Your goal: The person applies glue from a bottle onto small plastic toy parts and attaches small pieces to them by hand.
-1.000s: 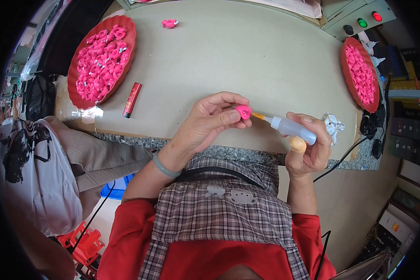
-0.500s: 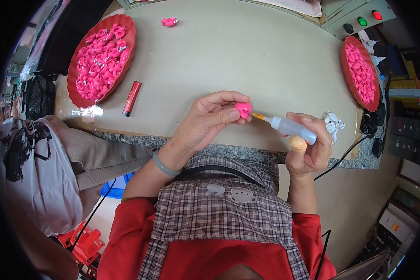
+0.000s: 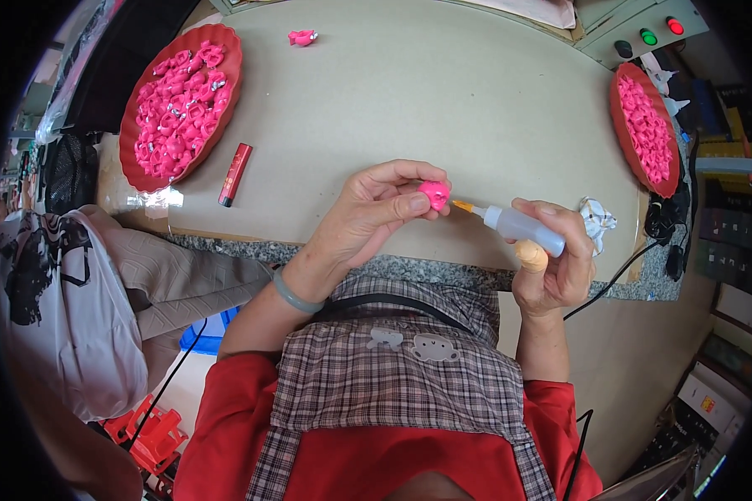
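Between the thumb and fingers of my left hand (image 3: 388, 200) is a small pink molded plastic piece (image 3: 433, 195), held above the near part of the table. My right hand (image 3: 556, 255) is wrapped round a translucent squeeze bottle (image 3: 526, 231) with an orange-yellow nozzle tip. That tip points left at the pink piece, very close to it; whether they touch I cannot tell. A tan cover sits on my right thumb. What comes out of the nozzle, if anything, is too small to see.
A red scalloped tray (image 3: 230, 113) heaped with similar pink pieces stands at left, another red tray (image 3: 622, 125) at right. One loose pink piece (image 3: 302, 37) lies at the back. A red tube-like stick (image 3: 236, 174) and a crumpled cloth (image 3: 596, 219) lie nearer. Another person sits at left.
Almost nothing differs. The pink piece in my left hand has turned or risen very slightly, and the bottle stays aimed at it.
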{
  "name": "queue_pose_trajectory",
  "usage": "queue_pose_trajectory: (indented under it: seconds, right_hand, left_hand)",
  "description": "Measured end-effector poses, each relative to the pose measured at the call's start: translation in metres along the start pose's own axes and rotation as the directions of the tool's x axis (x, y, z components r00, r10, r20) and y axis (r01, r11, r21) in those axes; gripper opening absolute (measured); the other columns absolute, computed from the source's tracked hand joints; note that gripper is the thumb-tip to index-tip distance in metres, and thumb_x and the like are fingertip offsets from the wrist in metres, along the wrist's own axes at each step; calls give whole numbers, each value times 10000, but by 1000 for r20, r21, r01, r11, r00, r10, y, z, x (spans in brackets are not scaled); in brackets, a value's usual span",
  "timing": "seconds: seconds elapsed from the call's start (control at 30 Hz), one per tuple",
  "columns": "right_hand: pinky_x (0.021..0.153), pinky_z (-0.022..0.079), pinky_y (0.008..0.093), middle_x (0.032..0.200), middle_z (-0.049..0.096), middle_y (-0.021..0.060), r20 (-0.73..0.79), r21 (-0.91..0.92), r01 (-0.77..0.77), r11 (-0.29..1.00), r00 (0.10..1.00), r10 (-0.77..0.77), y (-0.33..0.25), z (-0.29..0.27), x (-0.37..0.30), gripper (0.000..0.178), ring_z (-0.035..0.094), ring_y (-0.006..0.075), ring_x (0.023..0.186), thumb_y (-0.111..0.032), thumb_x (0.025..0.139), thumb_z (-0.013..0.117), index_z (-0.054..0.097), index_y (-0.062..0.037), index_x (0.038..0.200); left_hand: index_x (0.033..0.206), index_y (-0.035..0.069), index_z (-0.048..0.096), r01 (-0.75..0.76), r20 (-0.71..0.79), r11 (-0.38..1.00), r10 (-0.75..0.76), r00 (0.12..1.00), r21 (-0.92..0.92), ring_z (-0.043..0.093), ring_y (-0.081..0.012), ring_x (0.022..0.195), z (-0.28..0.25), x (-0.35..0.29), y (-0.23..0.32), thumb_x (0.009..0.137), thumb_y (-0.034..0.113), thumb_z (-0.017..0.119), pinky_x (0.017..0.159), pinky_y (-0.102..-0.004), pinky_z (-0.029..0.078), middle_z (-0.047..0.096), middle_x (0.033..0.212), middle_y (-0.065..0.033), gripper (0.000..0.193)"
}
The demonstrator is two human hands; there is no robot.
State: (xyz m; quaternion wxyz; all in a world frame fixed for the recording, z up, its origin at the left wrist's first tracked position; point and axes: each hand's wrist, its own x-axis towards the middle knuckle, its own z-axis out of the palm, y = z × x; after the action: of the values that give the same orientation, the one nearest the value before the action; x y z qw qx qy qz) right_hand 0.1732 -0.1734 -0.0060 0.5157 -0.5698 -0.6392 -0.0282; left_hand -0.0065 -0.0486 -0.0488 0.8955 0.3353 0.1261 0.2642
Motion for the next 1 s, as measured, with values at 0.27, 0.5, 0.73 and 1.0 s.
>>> queue_pose_trajectory:
  seconds: [0.27, 0.5, 0.73, 1.0]
  right_hand:
    - [522, 509, 256, 887, 639, 208, -36, 86, -38, 996, 998, 42, 6, 2, 3, 360, 636, 207, 683, -272, 933, 584, 492, 24, 1118]
    - [576, 514, 287, 962, 576, 145, -7, 700, -349, 623, 869, 495, 14, 1, 40, 296, 615, 192, 714, -92, 861, 661, 453, -40, 1065]
    - [830, 522, 294, 1019, 613, 114, 390, 642, -662, 387, 716, 579, 60, 19, 87, 288, 634, 185, 904, -46, 879, 577, 522, 27, 1153]
    - [826, 543, 301, 1026, 615, 123, 452, 715, -665, 218, 677, 581, 133, 56, 150, 254, 648, 216, 937, -76, 912, 547, 517, 24, 1144]
  left_hand:
    - [1176, -22, 573, 8, 12, 1000, -8, 1000, 5, 616, -190, 955, -4, 3, 1, 883, 67, 618, 825, -281, 516, 606, 1110, -134, 310]
    - [1181, -18, 565, 6, -2, 998, -6, 1000, -65, 599, -181, 938, -3, 1, 3, 899, 62, 583, 813, -278, 491, 605, 1109, -126, 293]
    - [1175, -19, 566, 35, 12, 994, -34, 999, -107, 590, -177, 932, -1, -2, 4, 909, 58, 565, 820, -278, 479, 596, 1119, -123, 276]
    - [1180, -12, 566, 50, 48, 987, -43, 998, -152, 595, -182, 952, -4, -1, 4, 912, 50, 558, 830, -287, 482, 591, 1126, -122, 275]
